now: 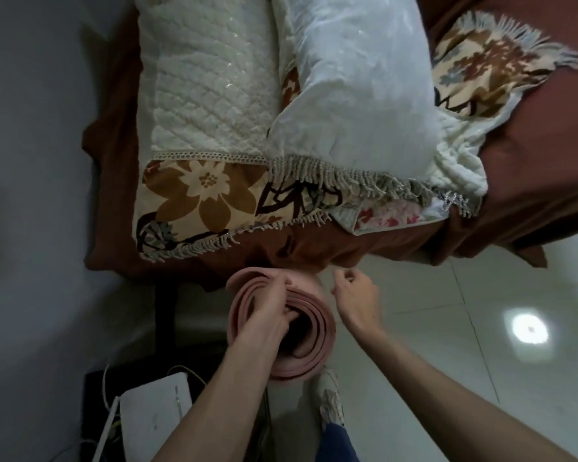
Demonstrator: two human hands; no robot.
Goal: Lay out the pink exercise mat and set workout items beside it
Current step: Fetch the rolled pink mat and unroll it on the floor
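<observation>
The pink exercise mat [309,348] is rolled up and stands on end on the floor, just in front of the bed; I look down into its open top. My left hand [274,308] grips the top rim of the roll, with fingers curled into the hollow middle and the thumb over the outer layers. My right hand [354,295] hovers beside the roll on its right, fingers loosely curled, holding nothing and apart from the mat.
A bed [531,181] with a brown sheet, white pillows [354,81] and a floral fringed blanket [201,195] fills the upper half. A white device with cables [154,415] sits on a dark stand at lower left. Glossy white floor tiles [481,328] spread to the right. My foot [329,398] is beneath the mat.
</observation>
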